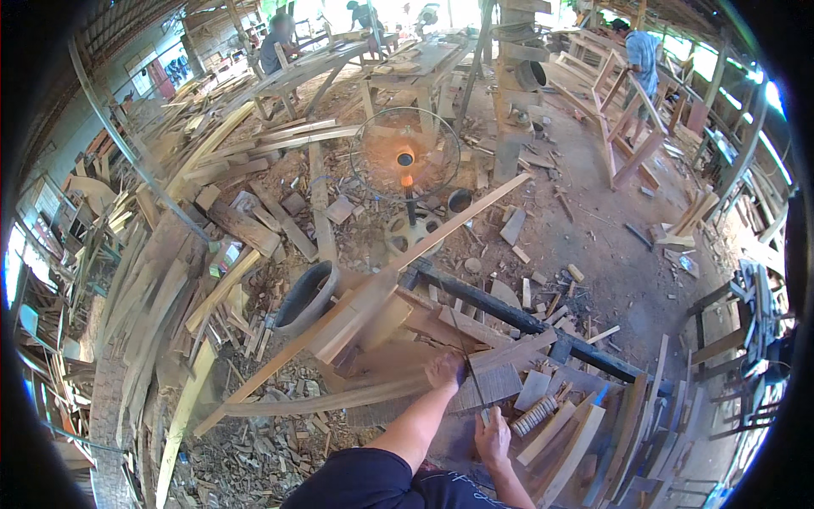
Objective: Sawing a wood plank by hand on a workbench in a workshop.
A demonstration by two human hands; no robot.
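My left hand [445, 370] is closed over a long, slightly curved wooden plank [339, 400], pressing it onto the pile of boards beneath. My right hand [492, 434], nearer to me and a little to the right, grips the handle end of a handsaw [475, 380]. Its blade appears as a thin dark line, nearly edge-on, crossing the plank just right of my left hand. I cannot tell how deep it sits in the wood. Under both lies a weathered grey board [498, 388]. A long, narrow reddish-brown board [458, 222] slants across the scene beyond my left hand.
Loose planks [585, 454] lean beside my right forearm. A dark beam [500, 310] runs behind the work. Ahead stand a fan [405, 159] and a workbench [411, 76]. Offcuts cover the floor. One person [643, 64] stands by a wooden frame [604, 127]; others are farther back.
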